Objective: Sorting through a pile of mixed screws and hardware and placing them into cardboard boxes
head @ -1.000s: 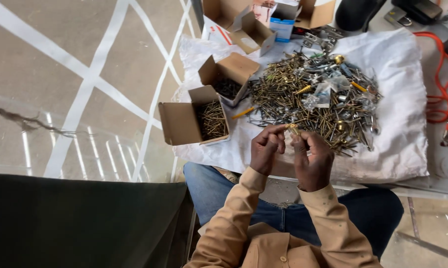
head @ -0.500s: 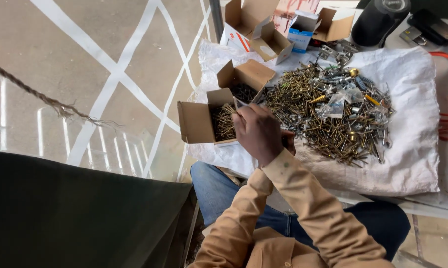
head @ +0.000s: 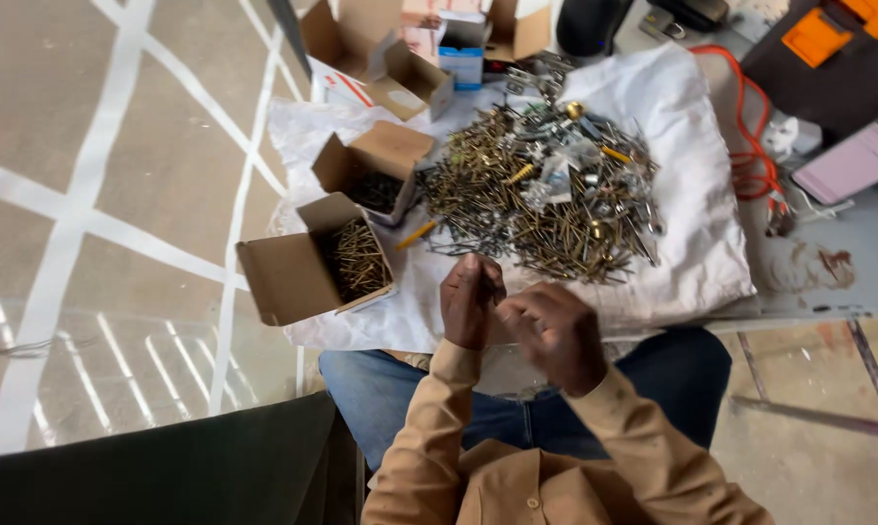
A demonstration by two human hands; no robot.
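A big heap of brass and steel screws [head: 541, 194] lies on a white sack cloth [head: 691, 204] in front of me. My left hand [head: 470, 303] is raised over the cloth's near edge, fingertips bunched together and pointing away; whatever is between them is too small to see. My right hand [head: 553, 335] hovers just right of it, blurred, fingers curled, its palm hidden. An open cardboard box of brass screws [head: 308, 261] sits to the left of my hands. Behind it stands a second open box with dark screws [head: 373, 167].
More open cartons [head: 380, 49] and a small blue box [head: 461, 58] stand at the cloth's far edge. An orange cable [head: 750, 165] runs along the right, beside a pink pad [head: 852, 160]. A dark sheet [head: 157, 467] lies at my lower left.
My right hand has drawn back from the box of brass screws to beside my left hand, which shows again. The view has shifted right.
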